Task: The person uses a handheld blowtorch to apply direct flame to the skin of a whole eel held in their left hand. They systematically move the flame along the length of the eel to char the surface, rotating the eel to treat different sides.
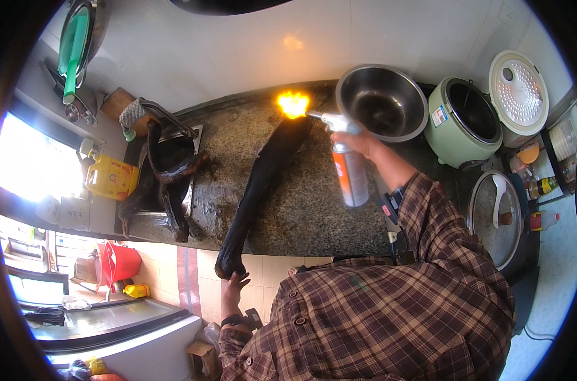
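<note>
My right hand [355, 139] grips a butane torch [349, 166], its nozzle pointing left. An orange flame [293, 105] burns at the nozzle, over the far end of a blackened animal leg [264, 181]. The leg lies slanted across the stone counter [312, 214], and its hoof end sticks out past the front edge. At that end my left hand [232, 285] holds the leg, with the thumb against it and some fingers hidden underneath. More charred legs [174, 174] rest across the sink [192, 190] on the left.
A steel basin [343, 95] and an open green rice cooker [455, 135] stand at the back right. A lidded pot [483, 214] sits by my right arm. Behind the sink is a yellow jug [110, 176]. A red bucket [122, 262] and a white chest freezer [126, 338] are at lower left.
</note>
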A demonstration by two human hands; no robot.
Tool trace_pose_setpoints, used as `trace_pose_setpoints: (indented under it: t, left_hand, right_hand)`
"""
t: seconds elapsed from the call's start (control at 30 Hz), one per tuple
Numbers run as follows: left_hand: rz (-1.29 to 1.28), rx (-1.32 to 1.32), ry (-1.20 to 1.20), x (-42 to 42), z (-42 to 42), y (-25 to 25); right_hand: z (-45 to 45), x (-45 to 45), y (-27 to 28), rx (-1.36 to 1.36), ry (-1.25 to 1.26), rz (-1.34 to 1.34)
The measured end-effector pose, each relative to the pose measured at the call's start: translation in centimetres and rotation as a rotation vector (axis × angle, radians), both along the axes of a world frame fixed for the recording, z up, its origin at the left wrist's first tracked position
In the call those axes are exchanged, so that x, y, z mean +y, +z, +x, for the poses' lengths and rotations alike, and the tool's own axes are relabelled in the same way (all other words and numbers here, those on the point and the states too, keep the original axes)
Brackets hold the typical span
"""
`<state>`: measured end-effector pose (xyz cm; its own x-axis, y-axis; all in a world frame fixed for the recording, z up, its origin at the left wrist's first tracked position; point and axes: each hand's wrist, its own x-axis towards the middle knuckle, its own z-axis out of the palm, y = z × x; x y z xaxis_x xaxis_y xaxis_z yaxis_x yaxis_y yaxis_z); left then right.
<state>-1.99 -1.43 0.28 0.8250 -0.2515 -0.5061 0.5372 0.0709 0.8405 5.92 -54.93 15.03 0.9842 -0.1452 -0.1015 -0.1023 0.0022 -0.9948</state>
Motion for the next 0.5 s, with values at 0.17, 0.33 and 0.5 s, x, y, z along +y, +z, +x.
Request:
trace_pose_setpoints:
  t: [0.17, 0.33, 0.5]
  left_hand:
    - [-0.004, 0.006, 0.002, 0.16, 0.02, -0.33]
    - [-0.008, 0.0, 0.013, -0.16, -0.05, 0.14]
    - [-0.012, -0.001, 0.006, -0.07, -0.07, 0.15]
  right_hand:
    - [0.03, -0.02, 0.05, -0.001, -0.005, -0.001]
    - [0.22, -0.34, -0.27, -0.01, 0.01, -0.011]
    - [0.14, -0.08, 0.06, -0.019, -0.017, 0.031]
